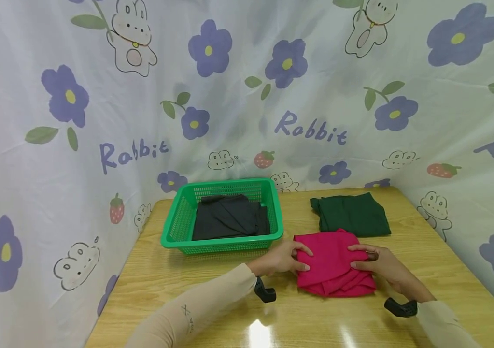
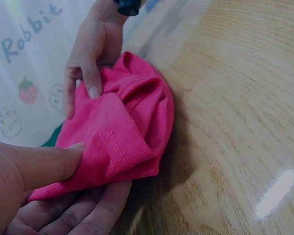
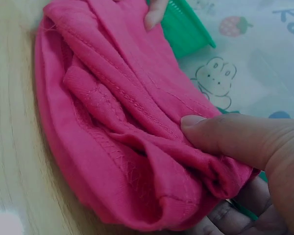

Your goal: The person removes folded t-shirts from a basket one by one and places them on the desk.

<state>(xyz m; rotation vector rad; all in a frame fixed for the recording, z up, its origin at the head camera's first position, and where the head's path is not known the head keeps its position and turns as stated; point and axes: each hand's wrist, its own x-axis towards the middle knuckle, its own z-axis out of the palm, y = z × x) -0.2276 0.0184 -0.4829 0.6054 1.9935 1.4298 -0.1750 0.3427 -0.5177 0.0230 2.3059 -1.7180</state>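
Note:
A folded pink cloth (image 1: 331,261) is held between both hands over the front right part of the table. On its left side the left hand (image 1: 282,257) grips the edge; in the left wrist view the thumb lies on top of the cloth (image 2: 108,132) and the fingers are under it. The right hand (image 1: 383,268) grips the right side, and the right wrist view has its thumb (image 3: 225,139) on top with fingers beneath the layered, hemmed folds (image 3: 122,122).
A green basket (image 1: 229,241) holding folded black cloth (image 1: 227,217) stands at the back left of the wooden table (image 1: 177,290). Folded dark green cloth (image 1: 353,215) lies at the back right, just behind the pink one. Printed curtain (image 1: 238,96) hangs around the table.

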